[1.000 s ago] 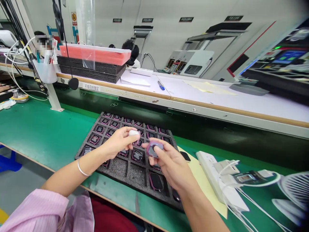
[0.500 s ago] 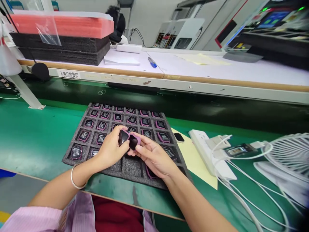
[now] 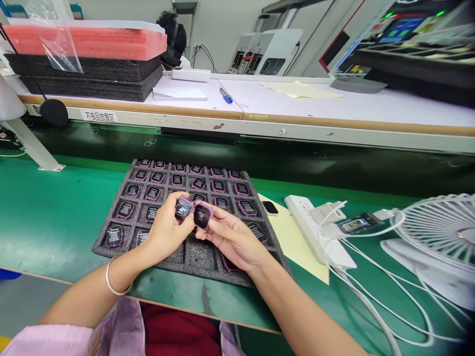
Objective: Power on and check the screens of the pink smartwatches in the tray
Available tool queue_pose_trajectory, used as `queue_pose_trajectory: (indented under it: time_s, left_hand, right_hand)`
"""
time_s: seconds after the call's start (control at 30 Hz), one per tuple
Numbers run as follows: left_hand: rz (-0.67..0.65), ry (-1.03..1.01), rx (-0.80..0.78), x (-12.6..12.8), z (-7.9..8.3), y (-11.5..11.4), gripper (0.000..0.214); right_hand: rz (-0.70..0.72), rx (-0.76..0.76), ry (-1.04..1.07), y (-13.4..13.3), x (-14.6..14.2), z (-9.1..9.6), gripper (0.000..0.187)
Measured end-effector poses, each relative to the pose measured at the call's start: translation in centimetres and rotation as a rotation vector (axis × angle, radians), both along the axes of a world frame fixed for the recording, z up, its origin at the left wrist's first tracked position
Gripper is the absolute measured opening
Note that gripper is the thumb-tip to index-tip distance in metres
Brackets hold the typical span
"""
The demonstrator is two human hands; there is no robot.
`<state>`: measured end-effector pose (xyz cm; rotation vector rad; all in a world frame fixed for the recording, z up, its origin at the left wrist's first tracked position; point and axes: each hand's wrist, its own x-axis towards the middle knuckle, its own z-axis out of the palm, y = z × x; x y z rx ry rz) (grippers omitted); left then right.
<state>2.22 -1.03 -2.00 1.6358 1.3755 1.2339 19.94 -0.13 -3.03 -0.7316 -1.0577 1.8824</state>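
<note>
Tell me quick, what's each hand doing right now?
Left hand: closed on a pink watch body.
Right hand: closed on a second pink watch body, above the foam tray.

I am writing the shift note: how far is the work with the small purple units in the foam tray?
Most pockets of the foam tray already hold units. The left hand and right hand each hold one purple unit above it. Several near-row pockets remain unfilled.

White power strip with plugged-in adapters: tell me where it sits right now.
In the head view, the white power strip lies on the green bench, right of the dark foam tray, beside the yellow paper sheet and left of the white fan.
</note>
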Motion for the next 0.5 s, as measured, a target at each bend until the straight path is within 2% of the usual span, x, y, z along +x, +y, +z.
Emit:
queue_pose_trajectory:
  time_s: [0.13,0.5]
  left_hand:
    - [0.003,0.032,0.014,0.00,0.02,0.00,0.039]
    - [-0.016,0.027,0.025,0.10,-0.05,-0.05,0.043]
  right_hand:
    - [0.013,-0.008,0.037,-0.08,-0.08,0.10,0.053]
    - [0.000,0.048,-0.020,-0.10,0.09,-0.02,0.058]
